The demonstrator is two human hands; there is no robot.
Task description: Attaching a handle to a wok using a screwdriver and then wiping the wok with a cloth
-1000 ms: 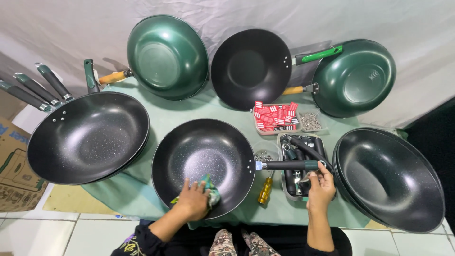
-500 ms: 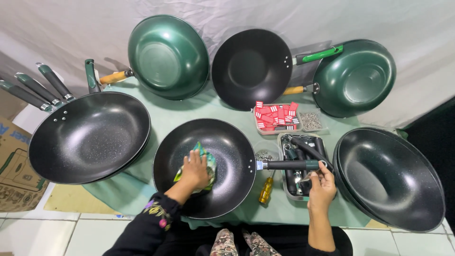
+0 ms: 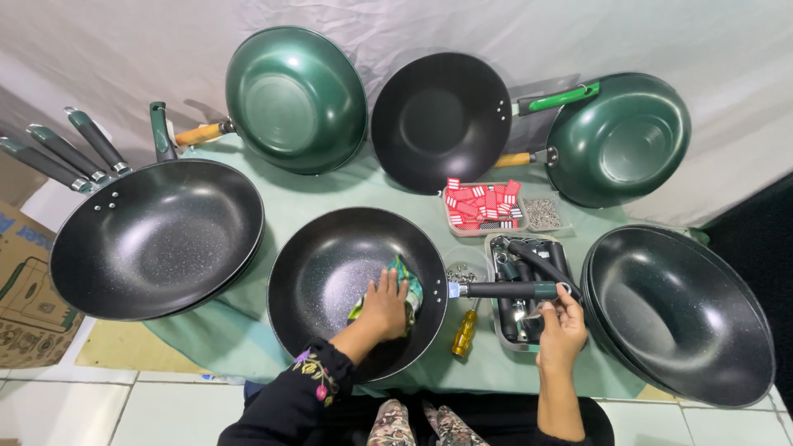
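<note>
My left hand lies flat, pressing a green cloth inside the black pan before me. My right hand curls under the pan's handle. The pan sits on a pale green table among more pans, below a white sheet.

Packaging noted: one brown cardboard box is sitting on the floor at the far left edge, well apart from the left hand, with blue print and a line drawing showing on its side. Small red-and-white packets are lying heaped in a shallow clear tray on the desk, beyond the right hand and slightly to its left. No signs or screens are showing.
</note>
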